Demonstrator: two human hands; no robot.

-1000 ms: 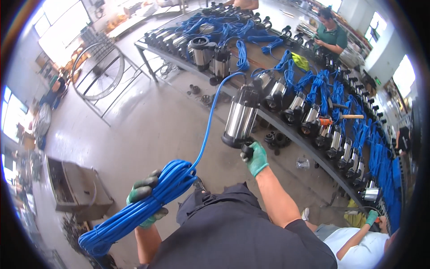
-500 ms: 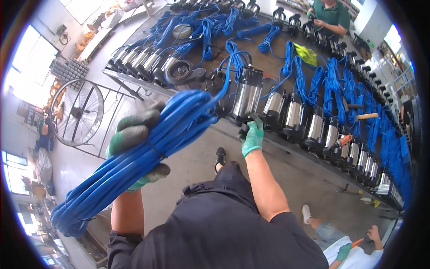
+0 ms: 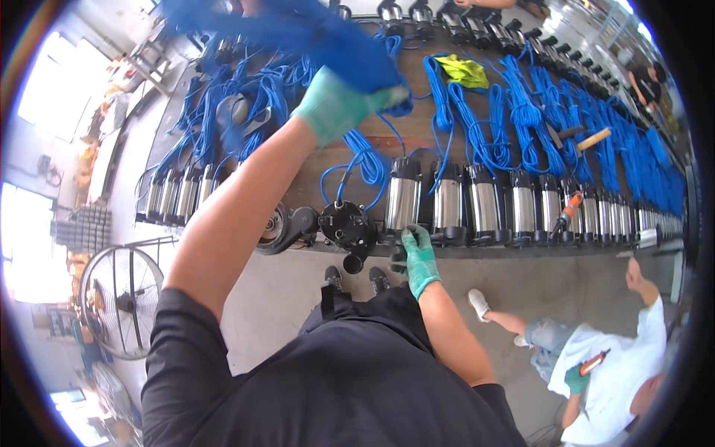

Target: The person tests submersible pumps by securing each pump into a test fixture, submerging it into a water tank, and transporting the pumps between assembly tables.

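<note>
My left hand (image 3: 335, 108), in a green glove, is raised over the table and closed on a bundle of blue cable (image 3: 328, 41), smeared by motion. My right hand (image 3: 421, 259), gloved alike, has its fingers closed round the dark lower end of a silver submersible pump (image 3: 403, 200) lying at the near table edge. Left of that pump stands a black pump (image 3: 348, 226) with a round outlet facing me. A tied coil of blue cable (image 3: 366, 158) lies just behind them.
Silver pumps (image 3: 485, 203) line the near edge, with blue cable coils (image 3: 521, 108) behind. A yellow-green cloth (image 3: 462, 71), a hammer (image 3: 593, 139) and an orange power tool (image 3: 570, 208) lie among them. A large fan (image 3: 123, 298) stands left; a person in white (image 3: 607, 357) is at right.
My left hand has carried the cable bundle up and away from me, over the table. My right hand stays at the pump's lower end. The view has shifted, and I stand closer to the table.
</note>
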